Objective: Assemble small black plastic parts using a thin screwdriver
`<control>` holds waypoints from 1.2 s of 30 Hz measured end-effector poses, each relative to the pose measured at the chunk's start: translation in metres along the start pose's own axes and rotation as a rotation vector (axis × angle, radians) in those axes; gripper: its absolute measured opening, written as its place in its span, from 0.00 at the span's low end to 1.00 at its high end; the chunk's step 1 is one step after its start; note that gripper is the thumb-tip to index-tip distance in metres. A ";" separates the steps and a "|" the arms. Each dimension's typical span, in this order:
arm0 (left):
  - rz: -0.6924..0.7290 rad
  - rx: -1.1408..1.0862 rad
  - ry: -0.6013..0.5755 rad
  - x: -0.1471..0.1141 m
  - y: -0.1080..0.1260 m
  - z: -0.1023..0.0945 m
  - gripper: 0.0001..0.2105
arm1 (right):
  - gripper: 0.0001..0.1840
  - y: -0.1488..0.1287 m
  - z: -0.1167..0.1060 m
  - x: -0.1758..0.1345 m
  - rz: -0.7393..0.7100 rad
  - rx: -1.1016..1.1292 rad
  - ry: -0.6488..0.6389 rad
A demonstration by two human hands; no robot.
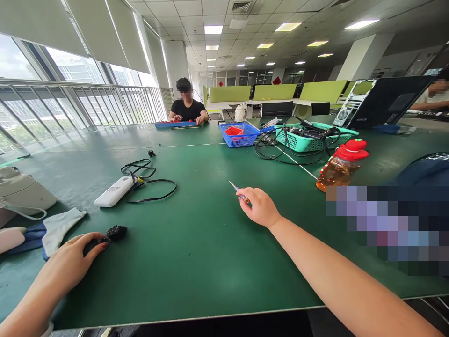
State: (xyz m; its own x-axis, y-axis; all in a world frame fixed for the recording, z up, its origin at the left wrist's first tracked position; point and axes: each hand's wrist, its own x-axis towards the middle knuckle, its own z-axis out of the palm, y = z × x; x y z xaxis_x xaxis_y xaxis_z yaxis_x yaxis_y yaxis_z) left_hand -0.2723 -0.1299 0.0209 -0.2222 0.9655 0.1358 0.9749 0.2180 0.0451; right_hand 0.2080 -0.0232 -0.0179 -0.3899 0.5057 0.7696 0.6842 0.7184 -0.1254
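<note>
My right hand (260, 206) is closed around a small screwdriver (233, 186). The thin metal shaft points up and to the left, above the table, and part of the orange-tinted handle shows between the fingers. At the lower left, the thumb and fingertips of my left hand (75, 256) pinch the near end of a small black object (117, 232) lying on the green tabletop (196, 262). Its surface looks lumpy, and I cannot make out its kind. A white power bank (115, 192) with a black cable (154, 200) lies beyond my left hand.
Grey-and-blue cloth (63, 227) and a beige bag (24, 192) lie at far left. A blue basket (242, 140), a green basket (298, 144) of cables and a red-capped bottle (338, 171) stand right of centre. Another person (189, 105) sits across the table.
</note>
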 end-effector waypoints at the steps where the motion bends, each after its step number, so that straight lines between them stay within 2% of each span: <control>1: -0.038 -0.010 -0.022 -0.001 0.004 -0.005 0.23 | 0.10 0.000 0.000 0.000 -0.002 0.000 0.003; 3: -0.089 -0.052 -0.042 -0.001 0.012 -0.014 0.25 | 0.10 -0.001 -0.001 0.001 -0.005 -0.002 0.009; 4: -0.078 -0.082 -0.008 -0.001 0.017 -0.017 0.26 | 0.09 -0.001 -0.001 0.001 -0.003 -0.003 0.011; 8: 0.101 -0.134 0.126 0.002 0.028 -0.020 0.27 | 0.10 -0.001 0.000 0.001 0.002 0.002 0.008; 13: 0.258 -0.153 0.008 0.014 0.027 -0.001 0.26 | 0.10 0.000 0.001 0.000 0.004 -0.003 0.018; 18: 0.269 -0.168 0.042 0.020 0.019 0.013 0.24 | 0.10 0.001 0.000 0.001 0.003 -0.002 0.022; 26: 0.181 -0.182 0.030 0.020 0.018 0.013 0.24 | 0.10 -0.002 -0.001 0.003 -0.014 0.011 0.035; 33: 0.251 -0.199 0.090 0.022 0.019 0.013 0.23 | 0.10 -0.003 -0.002 0.004 -0.031 0.013 0.060; 36: 0.263 -0.189 0.067 0.023 0.018 0.016 0.23 | 0.10 -0.003 -0.002 0.004 -0.037 0.014 0.064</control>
State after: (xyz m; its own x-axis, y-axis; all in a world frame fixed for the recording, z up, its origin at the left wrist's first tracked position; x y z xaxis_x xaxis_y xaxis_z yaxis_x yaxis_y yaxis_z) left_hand -0.2599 -0.1021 0.0092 0.0304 0.9723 0.2319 0.9806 -0.0740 0.1816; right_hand 0.2061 -0.0247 -0.0132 -0.3743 0.4473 0.8123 0.6610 0.7431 -0.1046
